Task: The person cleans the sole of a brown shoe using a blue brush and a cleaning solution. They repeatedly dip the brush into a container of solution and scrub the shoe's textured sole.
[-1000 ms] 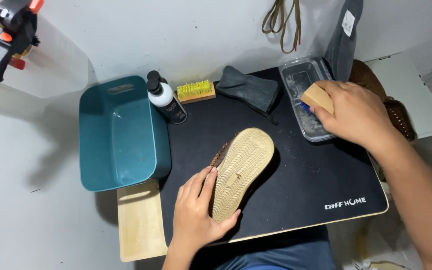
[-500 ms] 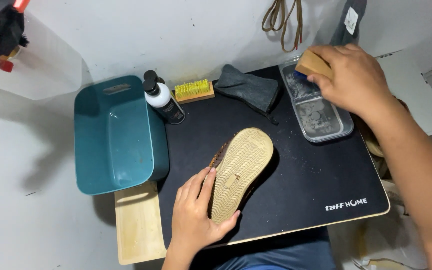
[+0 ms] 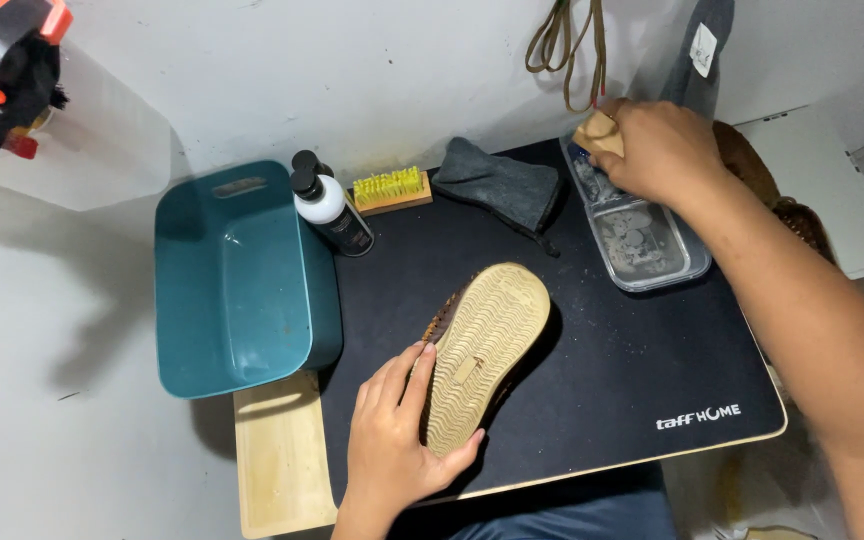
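A shoe [image 3: 484, 352] is laid sole-up on the black mat [image 3: 612, 380] of the worktop, toe pointing away and to the right, tan ridged sole facing the camera, brown upper seen only at its left edge. The left hand [image 3: 392, 440] is pressed against the heel end: fingers [image 3: 384, 382] spread along the left side of the sole, thumb hooked around the near edge. The shoe is pinned in a loose, partly open grip, not a closed fist.

The right hand [image 3: 664, 152] is held at the far right corner of the mat, over the far end of a clear plastic tray [image 3: 664, 262]. The fingers are curled shut around a small tan wooden block [image 3: 597, 132], probably a brush back; bristles cannot be made out. Grey residue is seen in the tray.

A grey folded cloth [image 3: 504, 184] is placed between tray and brush area, near the wall. A wooden brush with yellow bristles [image 3: 390, 190] is set just left of it. Two dark bottles [image 3: 330, 208], one with a white body, are stood just beside the brush, touching the rim of a teal plastic tub [image 3: 237, 285]. The tub overlaps the mat's left edge and a pale wooden board [image 3: 280, 462]. Brown laces [image 3: 564, 45] are hung on the wall above the tray. A black-and-orange clamp [image 3: 0, 85] is seen top left.
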